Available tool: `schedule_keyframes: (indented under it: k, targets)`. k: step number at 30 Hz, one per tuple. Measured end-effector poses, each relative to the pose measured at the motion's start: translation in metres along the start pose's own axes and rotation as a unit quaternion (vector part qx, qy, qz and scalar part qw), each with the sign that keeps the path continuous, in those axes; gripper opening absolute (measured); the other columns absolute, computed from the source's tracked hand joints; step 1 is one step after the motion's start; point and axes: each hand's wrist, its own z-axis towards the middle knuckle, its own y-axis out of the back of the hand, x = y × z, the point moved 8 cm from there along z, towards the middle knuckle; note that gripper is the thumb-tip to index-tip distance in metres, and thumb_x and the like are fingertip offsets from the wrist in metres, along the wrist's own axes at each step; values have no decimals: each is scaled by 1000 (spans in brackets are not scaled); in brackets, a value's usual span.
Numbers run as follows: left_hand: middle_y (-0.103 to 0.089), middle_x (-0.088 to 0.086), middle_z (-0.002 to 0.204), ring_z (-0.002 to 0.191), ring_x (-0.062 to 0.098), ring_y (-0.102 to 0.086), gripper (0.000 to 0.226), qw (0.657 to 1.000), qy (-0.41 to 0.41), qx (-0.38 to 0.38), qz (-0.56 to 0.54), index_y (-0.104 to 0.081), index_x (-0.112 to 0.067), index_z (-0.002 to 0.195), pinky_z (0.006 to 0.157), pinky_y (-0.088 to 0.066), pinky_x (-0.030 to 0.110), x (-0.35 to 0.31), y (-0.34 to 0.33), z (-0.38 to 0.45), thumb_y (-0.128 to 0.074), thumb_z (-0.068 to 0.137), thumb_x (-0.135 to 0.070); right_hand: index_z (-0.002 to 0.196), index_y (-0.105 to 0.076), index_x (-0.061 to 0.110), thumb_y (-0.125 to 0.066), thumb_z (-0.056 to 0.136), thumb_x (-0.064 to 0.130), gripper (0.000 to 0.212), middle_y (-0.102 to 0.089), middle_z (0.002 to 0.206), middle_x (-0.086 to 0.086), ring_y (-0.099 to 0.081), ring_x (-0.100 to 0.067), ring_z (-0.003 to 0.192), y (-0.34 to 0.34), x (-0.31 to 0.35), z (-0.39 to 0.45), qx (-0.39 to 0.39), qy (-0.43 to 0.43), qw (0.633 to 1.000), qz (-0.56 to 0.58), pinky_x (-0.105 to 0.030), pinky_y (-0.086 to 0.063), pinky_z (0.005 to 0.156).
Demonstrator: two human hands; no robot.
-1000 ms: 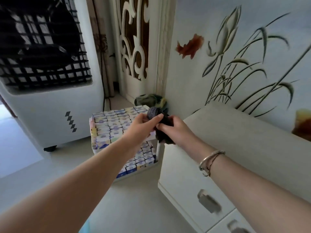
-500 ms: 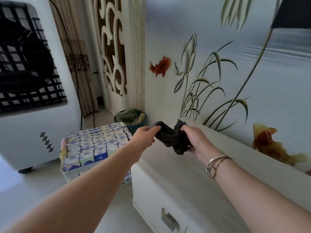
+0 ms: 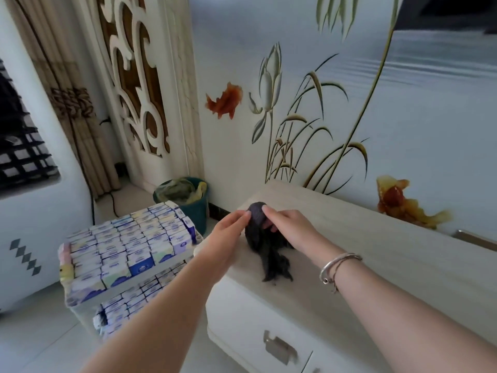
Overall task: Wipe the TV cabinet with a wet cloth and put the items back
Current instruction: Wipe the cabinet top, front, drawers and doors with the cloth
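A dark grey cloth (image 3: 265, 247) hangs bunched over the left end of the pale TV cabinet (image 3: 376, 254), its lower end touching the top. My left hand (image 3: 227, 232) pinches the cloth's upper part from the left. My right hand (image 3: 289, 226) grips it from the right, a silver bangle on that wrist. Nothing else stands on the visible part of the cabinet top.
Stacked cartons of small blue and white boxes (image 3: 126, 246) sit on the floor left of the cabinet. A teal waste bin (image 3: 188, 197) stands in the corner behind them. A white air cooler (image 3: 35, 211) fills the left side. Drawer handles (image 3: 279, 348) face front.
Both hands have brought the cloth down from mid-air onto the cabinet's left end and bunched it together. The view has shifted right, over the cabinet.
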Motion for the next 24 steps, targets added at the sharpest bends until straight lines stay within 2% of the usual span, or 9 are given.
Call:
schedule_keyframes:
  k: [3, 6, 8, 10, 12, 14, 18, 22, 24]
  targets:
    - [-65, 8, 89, 89, 21, -62, 11, 998, -48, 25, -11, -66, -11, 100, 89, -47, 37, -3, 0, -2, -58, 92, -13, 101, -65, -6, -58, 89, 40, 48, -68, 103, -19, -62, -31, 104, -3, -1, -1, -22, -30, 993, 115, -36, -46, 94]
    - [-68, 3, 84, 81, 14, -64, 10, 997, -69, 23, -7, -66, -10, 97, 81, -51, 30, -4, 3, -3, -59, 92, -14, 88, -69, -1, -65, 86, 25, 26, -69, 90, -10, -62, -23, 89, -4, 1, 0, -55, -46, 979, 192, -29, -46, 77]
    - [-65, -1, 77, 78, 12, -59, 11, 997, -79, 11, -7, -63, -8, 90, 79, -46, 26, -4, 6, -1, -57, 93, -17, 82, -68, 7, -67, 83, 20, 14, -68, 90, -8, -62, -22, 90, -7, 3, 4, -67, -73, 964, 247, -31, -46, 81]
    - [-63, 6, 81, 83, 20, -56, 12, 997, -72, -1, -15, -60, -9, 88, 84, -43, 36, -5, 8, 2, -56, 93, -18, 84, -65, 9, -68, 81, 16, 9, -67, 95, -11, -63, -25, 96, -8, 7, 7, -56, -98, 952, 286, -35, -47, 86]
    - [-63, 9, 85, 86, 24, -56, 13, 999, -50, -4, -15, -59, -14, 84, 86, -44, 43, -1, 10, 9, -54, 95, -20, 86, -62, 7, -70, 78, 12, 12, -66, 102, -15, -62, -30, 103, -7, 9, 11, -37, -115, 949, 293, -39, -47, 92]
    - [-62, 6, 84, 84, 20, -55, 17, 1000, -17, 19, -13, -56, -18, 80, 83, -43, 38, 1, 5, 17, -51, 96, -21, 88, -58, 6, -71, 78, 10, 17, -65, 111, -18, -62, -31, 102, -1, 12, 14, -27, -128, 950, 282, -42, -50, 92]
    - [-57, 0, 86, 80, 13, -50, 12, 995, 84, 25, -38, -54, -17, 83, 73, -32, 28, -10, 7, 41, -48, 94, -17, 107, -57, 6, -68, 86, 26, 31, -65, 110, -14, -62, -24, 95, 6, 15, 32, -14, -166, 937, 308, -32, -50, 70]
    - [-54, -1, 64, 63, 14, -47, 16, 993, 89, 24, -74, -55, -11, 76, 62, -37, 23, -67, 7, 80, -51, 89, -19, 114, -59, 6, -60, 92, 28, 31, -65, 113, -15, -60, -26, 104, 14, 28, 65, -38, -164, 902, 398, -40, -52, 90]
    - [-56, 4, 72, 69, 16, -50, 14, 997, 48, 26, -56, -55, -9, 80, 64, -41, 24, -97, 4, 95, -54, 91, -18, 118, -63, 4, -66, 87, 23, 37, -65, 119, -16, -60, -29, 111, 17, 35, 79, -30, -163, 880, 445, -42, -50, 96]
